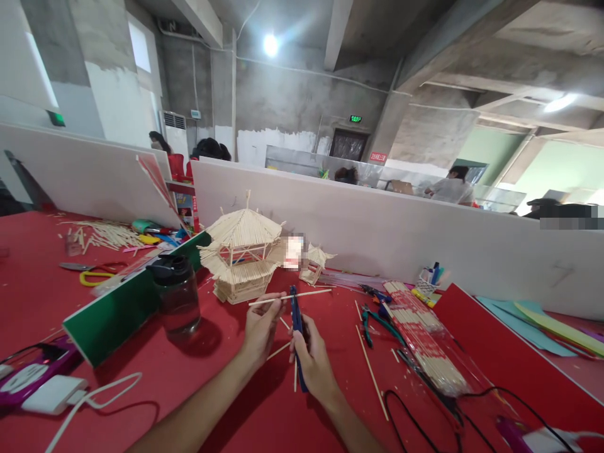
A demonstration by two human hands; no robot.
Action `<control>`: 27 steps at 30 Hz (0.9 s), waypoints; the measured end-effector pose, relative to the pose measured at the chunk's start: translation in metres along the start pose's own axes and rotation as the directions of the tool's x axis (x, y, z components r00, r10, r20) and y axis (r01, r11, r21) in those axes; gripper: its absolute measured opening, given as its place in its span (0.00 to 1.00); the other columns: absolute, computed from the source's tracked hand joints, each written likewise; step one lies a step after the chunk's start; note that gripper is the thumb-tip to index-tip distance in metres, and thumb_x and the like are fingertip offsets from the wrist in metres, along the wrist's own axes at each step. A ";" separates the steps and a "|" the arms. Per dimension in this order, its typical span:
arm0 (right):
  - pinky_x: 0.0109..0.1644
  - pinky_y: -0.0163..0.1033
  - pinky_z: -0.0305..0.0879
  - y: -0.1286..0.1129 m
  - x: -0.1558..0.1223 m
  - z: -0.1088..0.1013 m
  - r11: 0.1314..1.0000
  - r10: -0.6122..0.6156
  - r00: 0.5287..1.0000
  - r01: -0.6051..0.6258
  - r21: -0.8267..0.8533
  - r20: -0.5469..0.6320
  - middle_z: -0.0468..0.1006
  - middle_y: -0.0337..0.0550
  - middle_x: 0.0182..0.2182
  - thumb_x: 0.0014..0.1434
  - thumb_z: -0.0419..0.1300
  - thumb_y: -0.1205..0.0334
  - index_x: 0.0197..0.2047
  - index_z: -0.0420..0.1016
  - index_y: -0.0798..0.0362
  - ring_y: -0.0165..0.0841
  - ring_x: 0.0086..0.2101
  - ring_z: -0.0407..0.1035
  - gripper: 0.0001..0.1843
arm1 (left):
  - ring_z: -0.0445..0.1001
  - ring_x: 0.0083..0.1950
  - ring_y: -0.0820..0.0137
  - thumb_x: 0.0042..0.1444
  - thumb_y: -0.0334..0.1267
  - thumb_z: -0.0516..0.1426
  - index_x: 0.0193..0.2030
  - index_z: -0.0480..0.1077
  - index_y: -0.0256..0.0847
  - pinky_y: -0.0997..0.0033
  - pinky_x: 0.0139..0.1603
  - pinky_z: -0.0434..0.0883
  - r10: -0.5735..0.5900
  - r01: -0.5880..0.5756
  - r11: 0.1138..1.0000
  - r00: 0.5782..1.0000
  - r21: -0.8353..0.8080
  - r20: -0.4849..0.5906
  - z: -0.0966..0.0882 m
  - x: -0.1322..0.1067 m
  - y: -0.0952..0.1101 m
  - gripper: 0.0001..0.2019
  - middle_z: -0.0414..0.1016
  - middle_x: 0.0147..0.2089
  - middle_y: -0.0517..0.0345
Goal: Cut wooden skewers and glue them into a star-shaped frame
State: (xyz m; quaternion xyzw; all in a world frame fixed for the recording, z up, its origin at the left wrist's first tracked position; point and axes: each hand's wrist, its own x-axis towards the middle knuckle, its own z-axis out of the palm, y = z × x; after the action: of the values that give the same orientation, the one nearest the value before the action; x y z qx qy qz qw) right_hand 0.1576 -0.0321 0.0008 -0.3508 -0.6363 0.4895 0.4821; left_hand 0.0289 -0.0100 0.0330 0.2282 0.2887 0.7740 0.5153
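Observation:
My left hand [261, 332] pinches one end of a thin wooden stick [302, 295] and holds it level over the red table [236, 402]. My right hand [312, 358] is wrapped round a blue-handled cutting tool [296, 318], whose tip meets the stick near its middle. Just behind my hands stands a pavilion model [240, 255] built of wooden sticks, with a smaller stick model [315, 263] to its right.
A dark water bottle [178, 301] and a green-edged board [123, 308] lie to the left. Loose sticks, green pliers [372, 321] and a bag of sticks [425, 336] lie to the right. Cables and chargers lie near the front edge. White partitions [401, 239] stand behind; other people sit beyond them.

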 end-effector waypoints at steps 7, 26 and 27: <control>0.30 0.34 0.66 0.002 -0.002 0.006 1.000 0.008 1.000 -0.008 0.005 0.010 0.66 0.34 0.28 0.68 0.49 0.46 0.57 0.63 0.51 0.28 0.25 0.65 0.21 | 0.78 0.37 0.68 0.42 0.45 0.71 0.38 0.80 0.38 0.71 0.43 0.73 0.072 -0.079 0.975 0.997 0.208 0.036 -0.004 0.000 -0.007 0.18 0.83 0.37 0.53; 0.30 0.35 0.66 0.004 -0.002 0.010 0.999 0.034 0.999 -0.034 0.017 -0.024 0.67 0.33 0.27 0.67 0.49 0.45 0.57 0.62 0.51 0.29 0.24 0.65 0.23 | 0.78 0.35 0.66 0.43 0.46 0.69 0.37 0.80 0.37 0.69 0.39 0.74 0.107 -0.122 0.931 0.992 0.344 0.062 -0.001 0.002 -0.002 0.17 0.82 0.34 0.51; 0.30 0.35 0.66 0.004 -0.002 0.010 0.999 0.032 0.999 -0.032 0.017 -0.024 0.67 0.33 0.27 0.67 0.49 0.45 0.57 0.62 0.51 0.29 0.24 0.65 0.23 | 0.78 0.35 0.66 0.43 0.46 0.69 0.37 0.80 0.37 0.69 0.39 0.74 0.106 -0.121 0.931 0.992 0.344 0.063 -0.001 0.002 -0.002 0.17 0.82 0.35 0.51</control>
State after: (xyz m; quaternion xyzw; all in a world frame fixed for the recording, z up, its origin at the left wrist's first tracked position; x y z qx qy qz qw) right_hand 0.1489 -0.0356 -0.0046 -0.3625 -0.6207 0.4983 0.4848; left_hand 0.0288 -0.0080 0.0308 0.3486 0.3956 0.7343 0.4275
